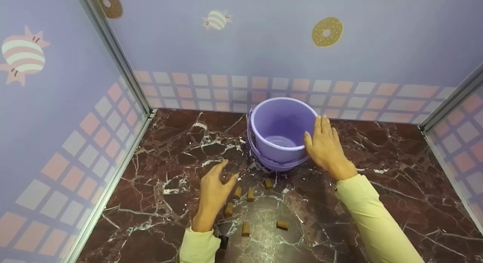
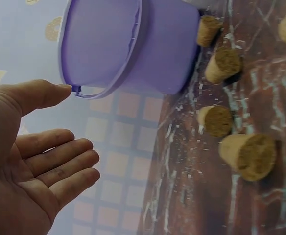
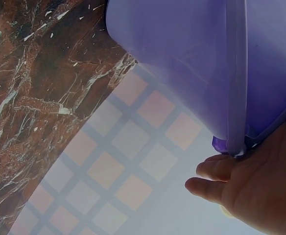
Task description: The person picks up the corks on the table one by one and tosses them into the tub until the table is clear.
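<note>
A purple bucket (image 1: 277, 157) stands upright on the marbled surface, its inside bare and its handle hanging down at the front. My right hand (image 1: 327, 148) is at the bucket's right rim, fingers fairly straight and thumb by the edge; in the right wrist view the palm (image 3: 265, 181) is beside the rim and handle joint. Left of the bucket and apart from it, my left hand (image 1: 214, 189) holds nothing, its fingers and thumb spread. Several corks lie in front of the bucket, among them a cork (image 1: 237, 192) near the left thumb and another cork (image 2: 248, 155) in the left wrist view.
Behind the bucket rises a lilac wall (image 1: 264, 40) with candy and doughnut pictures and a checked band. Side panels with metal edges (image 1: 117, 48) enclose the dark red marbled floor (image 1: 169, 149) at left and right. One cork (image 1: 282, 225) lies nearer, toward the right.
</note>
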Demonstrator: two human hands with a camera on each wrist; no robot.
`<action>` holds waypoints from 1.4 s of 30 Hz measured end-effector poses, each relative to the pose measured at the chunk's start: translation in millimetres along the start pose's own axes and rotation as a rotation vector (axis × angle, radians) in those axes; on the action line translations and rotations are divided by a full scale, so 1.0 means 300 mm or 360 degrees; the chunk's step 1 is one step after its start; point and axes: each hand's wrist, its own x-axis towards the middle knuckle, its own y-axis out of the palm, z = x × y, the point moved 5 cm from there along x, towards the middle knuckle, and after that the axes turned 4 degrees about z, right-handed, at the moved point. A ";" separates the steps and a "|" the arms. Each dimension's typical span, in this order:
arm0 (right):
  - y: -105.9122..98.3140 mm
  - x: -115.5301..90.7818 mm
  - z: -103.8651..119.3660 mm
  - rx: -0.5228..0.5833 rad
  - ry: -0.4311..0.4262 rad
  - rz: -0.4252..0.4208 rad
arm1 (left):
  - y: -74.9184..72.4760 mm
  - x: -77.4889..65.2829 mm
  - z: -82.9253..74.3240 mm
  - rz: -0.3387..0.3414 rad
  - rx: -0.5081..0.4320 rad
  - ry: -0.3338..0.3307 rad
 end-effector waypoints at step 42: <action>-0.001 0.003 -0.002 0.0009 -0.0006 0.0005 | 0.040 -0.173 0.105 0.0327 0.0081 -0.0362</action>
